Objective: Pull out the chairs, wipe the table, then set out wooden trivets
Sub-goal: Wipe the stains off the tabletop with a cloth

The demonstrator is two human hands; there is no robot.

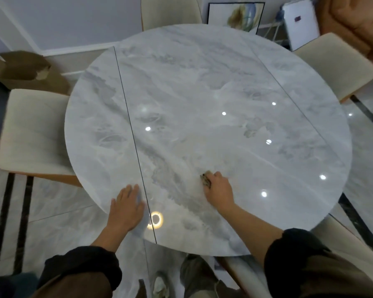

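A round grey marble table [202, 93] fills the view. My right hand [219, 187] grips a small brownish cloth [205, 178] and presses it on the tabletop near the front. My left hand [126, 206] lies flat, fingers straight, on the table's near left edge beside a dark seam line. Cream chairs stand pulled back around the table: one at the left [35, 132], one at the back [170, 11], one at the right [336, 63]. No trivets are in view.
An open cardboard box [26, 69] sits on the floor at the back left. A framed picture [235, 17] and a white board [300, 24] lean at the back. Another cream seat [340, 239] shows at the near right. Glossy tiled floor surrounds the table.
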